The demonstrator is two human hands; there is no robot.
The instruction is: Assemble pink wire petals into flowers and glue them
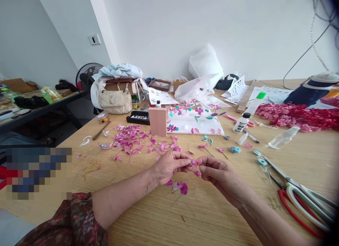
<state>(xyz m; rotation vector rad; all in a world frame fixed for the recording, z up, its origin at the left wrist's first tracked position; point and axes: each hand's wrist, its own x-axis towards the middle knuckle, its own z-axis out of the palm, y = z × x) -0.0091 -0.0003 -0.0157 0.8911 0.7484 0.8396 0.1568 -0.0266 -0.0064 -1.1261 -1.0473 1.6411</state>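
My left hand (171, 165) and my right hand (215, 171) meet above the wooden table (201, 214), fingertips pinched together on a small pink petal (194, 162). Both hands are closed on it. Another pink petal (197, 173) hangs just under my right fingers. A few loose pink petals (180, 187) lie on the table below my hands. A scattered heap of pink petals on thin wires (135, 138) spreads beyond my left hand.
A pink block (158, 121) stands behind the heap, beside a white sheet with finished flowers (194, 123). Scissors (293, 189) lie at right, with glue bottles (241, 123), thread spools (235, 150) and a red beaded pile (299, 116). A beige bag (115, 101) and fan (86, 78) sit far left.
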